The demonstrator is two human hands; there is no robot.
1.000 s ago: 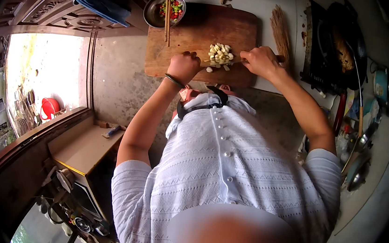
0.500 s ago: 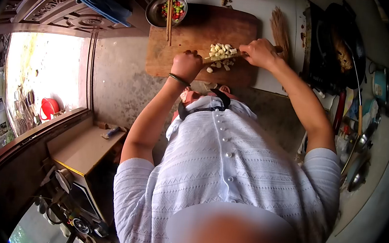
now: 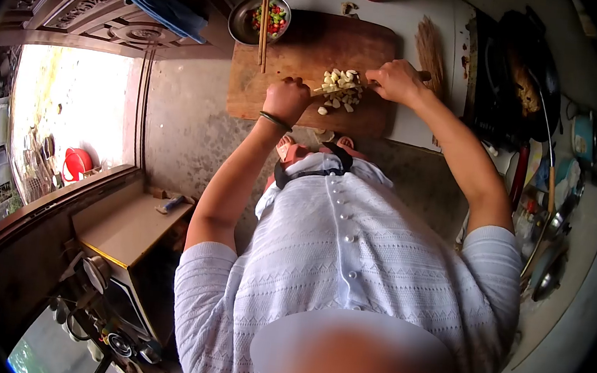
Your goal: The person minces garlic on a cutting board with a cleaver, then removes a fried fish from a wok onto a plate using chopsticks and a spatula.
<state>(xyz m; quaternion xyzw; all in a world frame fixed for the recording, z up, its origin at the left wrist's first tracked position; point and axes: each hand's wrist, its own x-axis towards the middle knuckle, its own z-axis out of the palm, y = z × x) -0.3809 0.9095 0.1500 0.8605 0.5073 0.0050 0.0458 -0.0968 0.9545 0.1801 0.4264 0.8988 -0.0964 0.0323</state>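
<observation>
- Two hands grip a knife [image 3: 337, 89] seen edge-on: left hand [image 3: 286, 101] in a fist at its nine o'clock end, right hand [image 3: 395, 81] curled closed at its three.
- Pale cut pieces [image 3: 340, 79] lie around the blade, at four o'clock on the wooden board [image 3: 297, 53].
- Metal bowl [image 3: 241, 23], chopsticks [image 3: 265, 21] across it: board's ten o'clock.
- Straw brush [image 3: 431, 52] on the tabletop [image 3: 410, 39], between two and three.
</observation>
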